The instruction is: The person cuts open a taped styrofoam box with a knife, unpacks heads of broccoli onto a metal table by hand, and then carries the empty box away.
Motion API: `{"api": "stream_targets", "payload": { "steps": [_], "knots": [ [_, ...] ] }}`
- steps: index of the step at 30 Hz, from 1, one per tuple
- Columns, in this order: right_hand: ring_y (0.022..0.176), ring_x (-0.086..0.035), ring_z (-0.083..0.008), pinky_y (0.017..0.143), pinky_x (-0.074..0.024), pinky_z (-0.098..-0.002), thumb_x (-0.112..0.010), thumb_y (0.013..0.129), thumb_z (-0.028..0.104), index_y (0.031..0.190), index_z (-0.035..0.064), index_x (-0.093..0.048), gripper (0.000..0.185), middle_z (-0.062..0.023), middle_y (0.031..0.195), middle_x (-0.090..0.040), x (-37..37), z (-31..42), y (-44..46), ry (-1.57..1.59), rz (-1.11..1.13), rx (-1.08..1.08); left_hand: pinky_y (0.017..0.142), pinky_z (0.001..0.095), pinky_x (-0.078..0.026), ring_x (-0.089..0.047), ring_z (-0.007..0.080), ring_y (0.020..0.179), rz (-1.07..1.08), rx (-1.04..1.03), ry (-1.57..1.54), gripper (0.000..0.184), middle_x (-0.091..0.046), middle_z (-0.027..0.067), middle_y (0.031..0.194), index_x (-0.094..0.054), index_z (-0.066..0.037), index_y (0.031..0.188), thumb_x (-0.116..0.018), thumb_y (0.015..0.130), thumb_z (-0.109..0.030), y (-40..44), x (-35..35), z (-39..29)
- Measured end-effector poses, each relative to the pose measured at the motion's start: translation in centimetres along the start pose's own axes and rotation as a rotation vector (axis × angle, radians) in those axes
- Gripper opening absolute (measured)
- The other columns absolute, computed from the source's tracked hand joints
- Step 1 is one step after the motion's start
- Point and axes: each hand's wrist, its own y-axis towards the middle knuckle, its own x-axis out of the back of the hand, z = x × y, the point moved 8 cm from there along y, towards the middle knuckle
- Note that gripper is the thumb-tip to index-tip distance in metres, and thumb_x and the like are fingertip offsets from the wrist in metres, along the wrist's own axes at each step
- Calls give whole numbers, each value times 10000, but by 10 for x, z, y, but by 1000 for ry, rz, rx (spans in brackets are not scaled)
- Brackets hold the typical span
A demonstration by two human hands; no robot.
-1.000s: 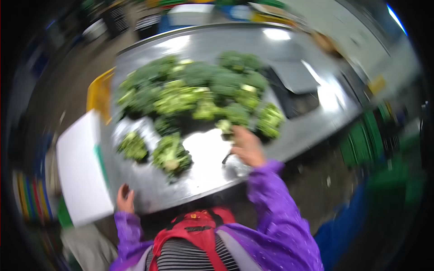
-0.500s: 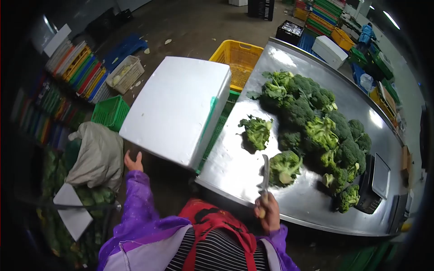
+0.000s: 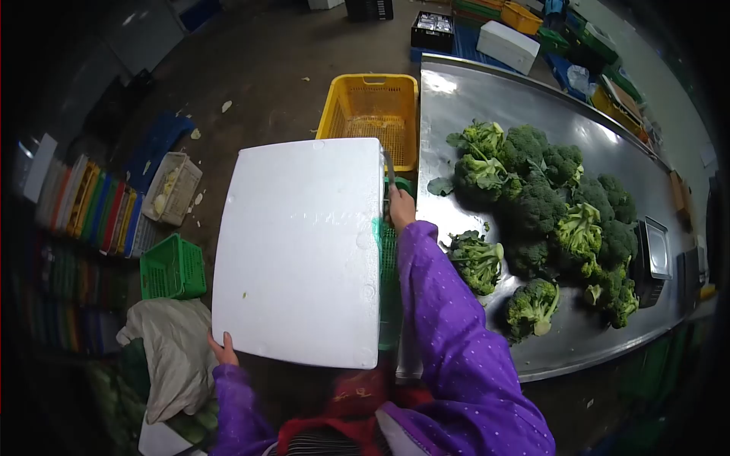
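A large white foam box (image 3: 300, 251) stands in front of me, its flat top facing up. My left hand (image 3: 223, 349) is at its near left corner, thumb against the edge and the other fingers partly hidden. Beside the box's right edge, my right hand (image 3: 401, 209) is closed around a knife (image 3: 390, 167), whose blade points away from me. Part of the knife is hidden by the hand. To the right, several broccoli heads (image 3: 540, 201) lie heaped on a metal table (image 3: 449, 91). Two more, a broccoli head (image 3: 477, 262) and another broccoli head (image 3: 532, 309), lie nearer me.
Beyond the box is a yellow crate (image 3: 369, 114); a green crate (image 3: 389, 266) shows beneath its right side. A scale (image 3: 655, 254) stands at the table's right end. On my left are a green basket (image 3: 172, 267), a grey cloth (image 3: 171, 349) and stacked crates (image 3: 95, 201).
My right hand has carried the knife from over the table to the box's right edge. My left hand has come onto the box's corner. The view has turned, and the box sits straighter in it.
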Motion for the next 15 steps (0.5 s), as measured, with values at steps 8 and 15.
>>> {"api": "stream_targets", "payload": {
  "steps": [8,15],
  "knots": [
    [925,-541,-494,794,-417,-510,-396,933,339,965,-23,-461,369,-325,948,-582,-12,17,9,-300,-97,149,1025,364,-285,-379,269,1195,62,-48,22,636,-348,180,1350,-201,-1,1385,-555,897,-204,26,11,34],
    [886,-540,-503,757,-422,-515,-414,933,310,952,-28,-436,339,-326,904,-579,1,2,-24,-304,-10,139,1013,356,-301,-394,257,1172,74,33,31,640,-375,171,1317,-215,-17,1380,-576,886,-205,16,11,21]
  ]
}}
